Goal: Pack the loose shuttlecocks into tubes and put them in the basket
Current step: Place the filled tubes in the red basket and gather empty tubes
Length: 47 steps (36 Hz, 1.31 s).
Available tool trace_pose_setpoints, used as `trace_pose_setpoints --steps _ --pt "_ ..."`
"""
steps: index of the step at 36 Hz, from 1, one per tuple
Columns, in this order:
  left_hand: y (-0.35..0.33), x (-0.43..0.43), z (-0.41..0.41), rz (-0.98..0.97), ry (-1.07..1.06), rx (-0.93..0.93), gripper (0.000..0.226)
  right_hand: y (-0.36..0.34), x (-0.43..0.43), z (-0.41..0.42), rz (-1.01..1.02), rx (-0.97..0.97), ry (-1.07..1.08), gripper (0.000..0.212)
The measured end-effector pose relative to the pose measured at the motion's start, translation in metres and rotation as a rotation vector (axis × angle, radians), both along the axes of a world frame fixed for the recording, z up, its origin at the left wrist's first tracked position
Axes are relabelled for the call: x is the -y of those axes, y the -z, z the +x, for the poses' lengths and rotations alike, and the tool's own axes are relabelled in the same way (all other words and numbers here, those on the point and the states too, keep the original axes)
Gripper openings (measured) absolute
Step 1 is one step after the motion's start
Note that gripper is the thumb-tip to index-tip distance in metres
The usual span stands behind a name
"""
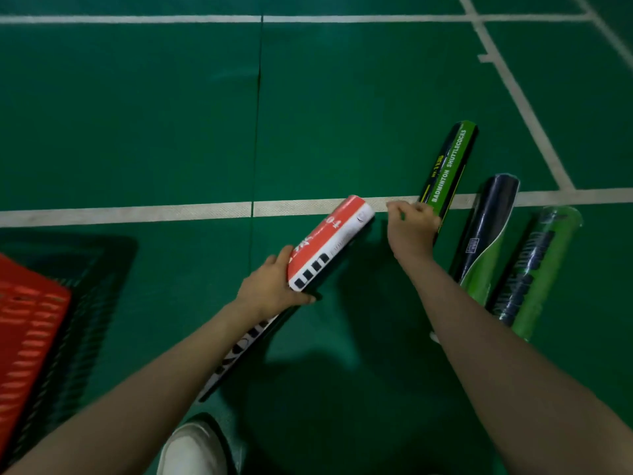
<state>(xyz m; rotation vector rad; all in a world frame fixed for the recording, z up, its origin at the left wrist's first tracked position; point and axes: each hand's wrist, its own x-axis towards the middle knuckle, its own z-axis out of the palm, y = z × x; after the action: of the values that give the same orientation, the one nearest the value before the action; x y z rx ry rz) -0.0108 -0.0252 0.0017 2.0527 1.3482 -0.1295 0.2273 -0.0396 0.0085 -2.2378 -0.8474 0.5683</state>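
four glossy round tubes are showing. left hand (270,289) is gripping a red-white tube (330,240) mid-length, tilted; right hand (411,231) is clasping a green-black tube (448,162) at its near end. navy tube (489,224) and green tube (537,265) are lying right of it, a red slotted basket (27,320) left of the left hand.

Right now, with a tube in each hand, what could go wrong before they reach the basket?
1. The left hand grips the red and white tube with a black tube under it; one might slide out on the way.
2. The right hand holds the green and black tube near one end only; lifted, it could swing into the dark blue tube lying beside it.
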Motion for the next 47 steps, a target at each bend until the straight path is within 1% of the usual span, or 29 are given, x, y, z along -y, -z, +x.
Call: trace_pose_setpoints --steps 1,2,3,5,7,9,11,13,16,18,20,24,27,28,30,32,33,35,37,39,40,42,44,47 --pt "0.003 -0.002 0.005 -0.009 -0.034 -0.011 0.102 0.005 0.006 0.005 -0.054 0.158 0.002 0.025" --pt "0.006 -0.004 0.009 -0.020 -0.065 -0.014 0.103 0.012 0.012 0.008 -0.108 0.246 -0.007 0.029" --pt "0.008 -0.006 0.013 -0.034 -0.092 -0.004 0.103 0.017 0.018 0.011 -0.156 0.271 -0.020 0.033" --pt "0.014 -0.008 0.020 -0.062 -0.125 0.036 0.106 0.029 0.026 0.015 -0.200 0.211 -0.024 0.042" --pt "0.018 -0.008 0.023 -0.082 -0.136 0.069 0.106 0.038 0.032 0.020 -0.198 0.059 0.001 0.048" --pt "0.021 -0.007 0.021 -0.082 -0.132 0.085 0.106 0.045 0.036 0.026 -0.193 -0.085 0.021 0.051" --pt "0.023 -0.005 0.015 -0.095 -0.107 0.088 0.108 0.049 0.042 0.030 -0.217 -0.139 -0.019 0.052" --pt "0.023 -0.003 0.008 -0.118 -0.080 0.073 0.112 0.052 0.045 0.035 -0.229 -0.115 -0.070 0.048" --pt "0.023 0.003 -0.002 -0.164 -0.038 -0.020 0.111 0.053 0.046 0.034 -0.257 -0.055 -0.109 0.037" --pt "0.025 0.009 -0.007 -0.183 -0.021 -0.089 0.102 0.053 0.050 0.028 -0.283 -0.044 -0.135 0.034" --pt "0.029 0.014 -0.011 -0.168 -0.046 -0.104 0.088 0.049 0.059 0.015 -0.293 -0.055 -0.164 0.035" --pt "0.033 0.020 -0.013 -0.136 -0.114 -0.047 0.076 0.040 0.098 -0.029 -0.321 -0.078 -0.259 0.042" --pt "0.032 0.023 -0.014 -0.069 -0.164 0.003 0.070 0.030 0.136 -0.065 -0.382 -0.154 -0.356 0.043" --pt "0.032 0.024 -0.014 -0.044 -0.183 0.024 0.070 0.027 0.146 -0.072 -0.391 -0.184 -0.355 0.040" --pt "0.032 0.024 -0.012 -0.017 -0.213 0.082 0.069 0.020 0.155 -0.078 -0.351 -0.206 -0.276 0.029" --pt "0.030 0.025 -0.010 -0.012 -0.236 0.143 0.072 0.017 0.150 -0.072 -0.251 -0.123 -0.166 0.022" --pt "0.029 0.025 -0.009 -0.018 -0.245 0.169 0.074 0.017 0.143 -0.066 -0.221 -0.097 -0.103 0.024" --pt "0.028 0.027 -0.010 -0.040 -0.251 0.187 0.079 0.020 0.126 -0.057 -0.220 -0.124 0.033 0.037" --pt "0.030 0.028 -0.014 -0.063 -0.240 0.144 0.087 0.026 0.111 -0.052 -0.251 -0.238 0.145 0.054" --pt "0.032 0.030 -0.017 -0.122 -0.240 0.088 0.091 0.030 0.101 -0.054 -0.267 -0.388 0.189 0.072" --pt "0.032 0.032 -0.018 -0.166 -0.237 0.064 0.090 0.031 0.099 -0.056 -0.277 -0.451 0.197 0.083" --pt "0.034 0.039 -0.018 -0.239 -0.189 0.007 0.082 0.036 0.097 -0.062 -0.292 -0.503 0.207 0.098" --pt "0.034 0.044 -0.017 -0.242 -0.147 -0.025 0.077 0.038 0.095 -0.066 -0.296 -0.504 0.225 0.101" --pt "0.023 0.040 -0.018 -0.164 -0.162 0.015 0.073 0.031 0.088 -0.067 -0.256 -0.504 0.239 0.099"
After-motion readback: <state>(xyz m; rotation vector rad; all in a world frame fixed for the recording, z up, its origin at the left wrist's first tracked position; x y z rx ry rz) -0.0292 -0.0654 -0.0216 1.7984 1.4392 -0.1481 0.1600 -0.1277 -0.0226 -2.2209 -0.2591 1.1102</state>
